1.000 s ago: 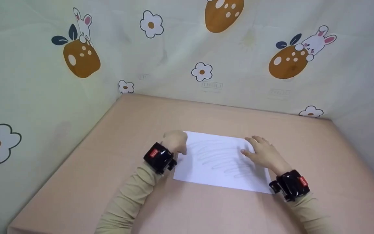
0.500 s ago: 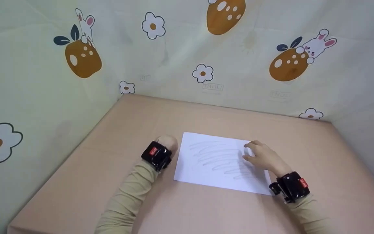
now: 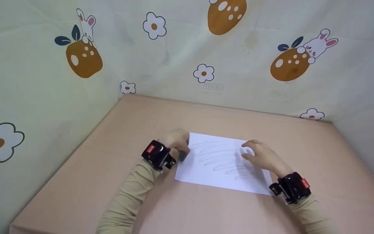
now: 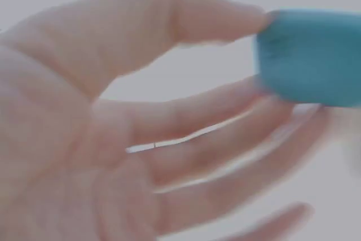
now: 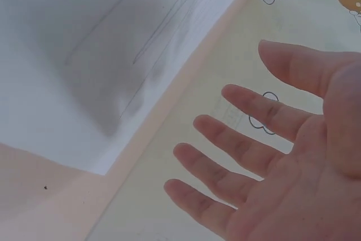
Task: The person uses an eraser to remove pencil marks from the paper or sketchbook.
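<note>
Left hand [image 3: 175, 139]: you're pinching block [image 4: 313, 57]
Right hand [image 3: 264, 156]: relaxed over paper [image 3: 203, 179], empty
Marks [image 3: 221, 160]: between your hands, likely rub-out step
Block: probably press down next

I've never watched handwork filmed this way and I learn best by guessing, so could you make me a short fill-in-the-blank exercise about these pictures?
1. The left hand holds a blue-green block, while the right hand holds ____.
2. The sheet of paper on the table is coloured ____, apart from the grey lines on it.
3. Just behind the left hand, a black device carries a ____ label.

Missing words: nothing; white; red.
</note>
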Demonstrator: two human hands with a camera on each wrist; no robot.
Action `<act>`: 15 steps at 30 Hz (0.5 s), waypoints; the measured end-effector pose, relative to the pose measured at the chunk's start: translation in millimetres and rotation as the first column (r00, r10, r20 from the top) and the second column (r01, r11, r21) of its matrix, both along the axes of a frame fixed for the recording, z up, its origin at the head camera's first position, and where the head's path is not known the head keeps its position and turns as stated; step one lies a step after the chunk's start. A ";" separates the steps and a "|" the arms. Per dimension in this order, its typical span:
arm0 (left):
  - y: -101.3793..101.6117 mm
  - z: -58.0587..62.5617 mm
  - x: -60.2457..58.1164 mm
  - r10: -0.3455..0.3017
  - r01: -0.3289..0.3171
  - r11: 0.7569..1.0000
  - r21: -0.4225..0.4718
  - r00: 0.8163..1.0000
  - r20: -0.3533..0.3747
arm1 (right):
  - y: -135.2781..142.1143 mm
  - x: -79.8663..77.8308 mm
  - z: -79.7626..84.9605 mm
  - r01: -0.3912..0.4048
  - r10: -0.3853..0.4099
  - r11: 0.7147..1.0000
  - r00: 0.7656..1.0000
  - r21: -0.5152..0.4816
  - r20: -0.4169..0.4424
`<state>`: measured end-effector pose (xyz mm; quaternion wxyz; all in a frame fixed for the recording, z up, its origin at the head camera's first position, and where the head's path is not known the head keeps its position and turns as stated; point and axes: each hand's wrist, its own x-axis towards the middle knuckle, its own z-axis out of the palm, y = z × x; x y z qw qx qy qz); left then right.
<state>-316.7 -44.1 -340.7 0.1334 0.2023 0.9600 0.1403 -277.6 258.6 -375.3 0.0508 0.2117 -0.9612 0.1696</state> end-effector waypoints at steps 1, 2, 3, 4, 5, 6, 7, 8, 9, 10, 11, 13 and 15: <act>2.2 -0.8 0.1 -0.001 0.002 1.000 0.026 1.000 -0.013 | -2.0 0.6 -0.3 -0.014 0.014 1.000 1.000 -0.016 -0.008; 6.3 -2.0 0.3 -0.008 0.011 0.996 0.090 1.000 -0.029 | -4.6 1.6 -0.5 -0.029 0.028 0.999 0.999 -0.029 -0.017; 10.9 -3.8 0.6 -0.009 0.015 0.989 0.145 0.999 -0.040 | -7.6 2.4 -0.8 -0.047 0.046 0.998 0.999 -0.043 -0.027; 15.5 -6.0 1.2 -0.011 0.023 0.980 0.197 0.998 -0.058 | -10.7 3.2 -1.0 -0.068 0.066 0.996 0.997 -0.063 -0.034; 20.0 -8.4 2.0 -0.015 0.033 0.968 0.250 0.997 -0.073 | -14.5 4.3 -0.8 -0.083 0.080 0.993 0.996 -0.082 -0.036; 24.6 -10.7 3.0 -0.013 0.038 0.952 0.304 0.996 -0.085 | -18.1 5.3 -0.8 -0.099 0.096 0.990 0.995 -0.103 -0.036; 28.9 -13.0 4.1 -0.015 0.049 0.934 0.353 0.995 -0.097 | -21.6 6.1 -0.9 -0.114 0.111 0.986 0.993 -0.123 -0.035; 33.2 -15.1 5.4 -0.018 0.055 0.915 0.399 0.995 -0.096 | -24.9 6.9 -1.0 -0.129 0.126 0.981 0.992 -0.144 -0.028; 37.3 -17.2 6.8 -0.020 0.059 0.897 0.439 0.995 -0.094 | -28.0 7.4 -1.3 -0.147 0.146 0.975 0.989 -0.167 -0.019; 41.1 -18.9 8.7 -0.017 0.056 0.878 0.475 0.996 -0.087 | -31.0 8.0 -1.5 -0.159 0.161 0.969 0.987 -0.189 -0.006; 44.9 -20.4 10.5 -0.013 0.050 0.863 0.503 0.997 -0.077 | -33.6 8.6 -1.9 -0.167 0.172 0.964 0.985 -0.206 0.008; 51.8 -22.5 14.5 -0.001 0.027 0.832 0.553 0.999 -0.047 | -37.4 8.8 -3.8 -0.182 0.195 0.956 0.980 -0.231 0.031; 58.2 -24.1 18.5 0.016 -0.009 0.806 0.591 1.000 -0.006 | -40.4 8.8 -5.8 -0.195 0.216 0.948 0.975 -0.250 0.057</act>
